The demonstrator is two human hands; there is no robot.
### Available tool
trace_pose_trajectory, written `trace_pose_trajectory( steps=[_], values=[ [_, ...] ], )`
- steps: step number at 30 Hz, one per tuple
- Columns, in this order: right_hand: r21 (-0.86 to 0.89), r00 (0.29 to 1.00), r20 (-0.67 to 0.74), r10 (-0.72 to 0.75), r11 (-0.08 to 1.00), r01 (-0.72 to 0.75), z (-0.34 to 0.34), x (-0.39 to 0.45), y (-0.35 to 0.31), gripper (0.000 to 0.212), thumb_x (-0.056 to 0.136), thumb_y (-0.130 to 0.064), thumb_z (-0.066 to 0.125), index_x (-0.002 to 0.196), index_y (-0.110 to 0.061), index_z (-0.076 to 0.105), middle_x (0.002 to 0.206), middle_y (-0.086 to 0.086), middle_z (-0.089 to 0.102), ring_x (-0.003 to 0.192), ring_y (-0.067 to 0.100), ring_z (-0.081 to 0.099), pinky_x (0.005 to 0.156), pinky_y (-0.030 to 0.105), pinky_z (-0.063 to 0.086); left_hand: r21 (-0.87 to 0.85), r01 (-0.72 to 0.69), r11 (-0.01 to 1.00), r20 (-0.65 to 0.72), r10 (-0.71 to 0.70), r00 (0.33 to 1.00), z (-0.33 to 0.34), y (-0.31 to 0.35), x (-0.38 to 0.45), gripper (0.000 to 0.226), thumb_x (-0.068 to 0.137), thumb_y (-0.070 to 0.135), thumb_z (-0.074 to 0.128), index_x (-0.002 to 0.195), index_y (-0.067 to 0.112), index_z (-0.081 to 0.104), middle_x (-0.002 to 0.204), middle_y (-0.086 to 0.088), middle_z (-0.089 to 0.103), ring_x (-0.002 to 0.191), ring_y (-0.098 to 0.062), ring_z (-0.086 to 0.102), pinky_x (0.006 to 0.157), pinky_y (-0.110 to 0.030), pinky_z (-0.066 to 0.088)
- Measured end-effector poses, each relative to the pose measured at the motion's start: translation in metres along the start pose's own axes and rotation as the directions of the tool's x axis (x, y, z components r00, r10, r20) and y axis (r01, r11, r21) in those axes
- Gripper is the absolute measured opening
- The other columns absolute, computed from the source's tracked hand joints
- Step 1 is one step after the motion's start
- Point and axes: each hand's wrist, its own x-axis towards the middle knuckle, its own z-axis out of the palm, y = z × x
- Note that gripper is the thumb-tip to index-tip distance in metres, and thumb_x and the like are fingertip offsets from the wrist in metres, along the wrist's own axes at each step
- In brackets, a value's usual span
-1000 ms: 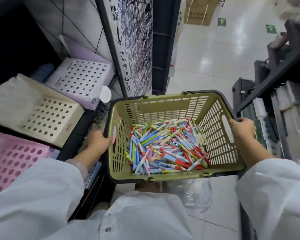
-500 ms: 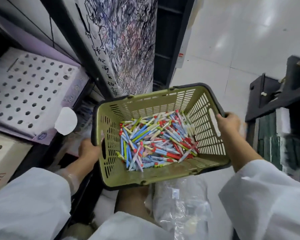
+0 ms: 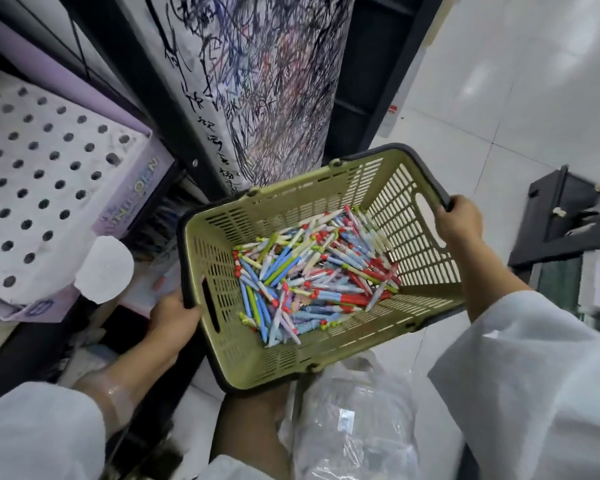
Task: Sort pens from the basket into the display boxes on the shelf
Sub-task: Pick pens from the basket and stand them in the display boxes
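My left hand [image 3: 174, 317] grips the left rim of the olive plastic basket [image 3: 326, 355], fingers curled over its edge; my right hand [image 3: 459, 220] clasps the right rim. The basket tilts above the tiled floor [image 3: 499, 98], holding a heap of multicoloured pens [image 3: 309, 271]. A lilac perforated display box [image 3: 49, 188] sits on the shelf at left.

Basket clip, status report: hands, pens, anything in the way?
Left hand and right hand grip basket ends. Pens all inside. Display box unfilled. Nothing in the way.

The one head camera looks steeply down (close, wide-angle) onto the basket [image 3: 326, 355] and floor [image 3: 499, 98].
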Motion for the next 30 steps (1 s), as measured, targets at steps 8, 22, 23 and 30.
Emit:
trace_pose_trajectory(
  steps=[8, 22, 23, 30],
  values=[
    [-0.188, 0.916, -0.144, -0.373, 0.92, 0.345, 0.034, -0.044, -0.03, 0.044, 0.085, -0.002, 0.053, 0.128, -0.009, 0.048, 0.129, 0.016, 0.048, 0.118, 0.033, 0.046, 0.1, 0.041, 0.037, 0.324, -0.321, 0.89, -0.147, 0.383, 0.912, 0.012, 0.037, -0.007, 0.06, 0.08, -0.001, 0.062, 0.135, 0.001, 0.038, 0.138, -0.022, 0.034, 0.125, -0.035, 0.036, 0.104, -0.035, 0.029],
    [-0.498, 0.602, 0.757, -0.255, 0.371, 0.784, 0.188, -0.086, 0.011, 0.064, 0.09, -0.028, 0.055, 0.143, -0.01, 0.023, 0.147, 0.015, 0.03, 0.136, 0.032, 0.027, 0.107, 0.045, 0.026, 0.415, -0.237, 0.879, 0.54, -0.029, 0.841, 0.082, 0.018, 0.031, 0.029, 0.099, 0.016, 0.041, 0.126, 0.012, 0.05, 0.138, -0.009, 0.044, 0.114, -0.025, 0.05, 0.09, -0.035, 0.043],
    [-0.504, 0.601, 0.755, -0.263, 0.354, 0.788, 0.191, -0.086, 0.01, 0.062, 0.091, -0.025, 0.054, 0.143, -0.009, 0.023, 0.146, 0.017, 0.031, 0.135, 0.033, 0.028, 0.106, 0.043, 0.028, 0.403, -0.221, 0.888, 0.533, -0.031, 0.845, 0.081, 0.017, 0.033, 0.028, 0.099, 0.015, 0.041, 0.125, 0.013, 0.051, 0.136, -0.009, 0.045, 0.11, -0.025, 0.052, 0.087, -0.035, 0.043],
    [-0.446, 0.52, 0.789, -0.328, 0.277, 0.851, 0.191, -0.073, 0.007, 0.046, 0.093, -0.031, 0.053, 0.136, -0.017, 0.044, 0.142, 0.014, 0.039, 0.131, 0.032, 0.033, 0.106, 0.043, 0.029, 0.329, -0.174, 0.928, 0.504, -0.017, 0.863, 0.071, 0.017, 0.041, 0.026, 0.098, 0.014, 0.041, 0.121, 0.014, 0.053, 0.122, -0.013, 0.054, 0.088, -0.02, 0.047, 0.077, -0.034, 0.043]
  ],
)
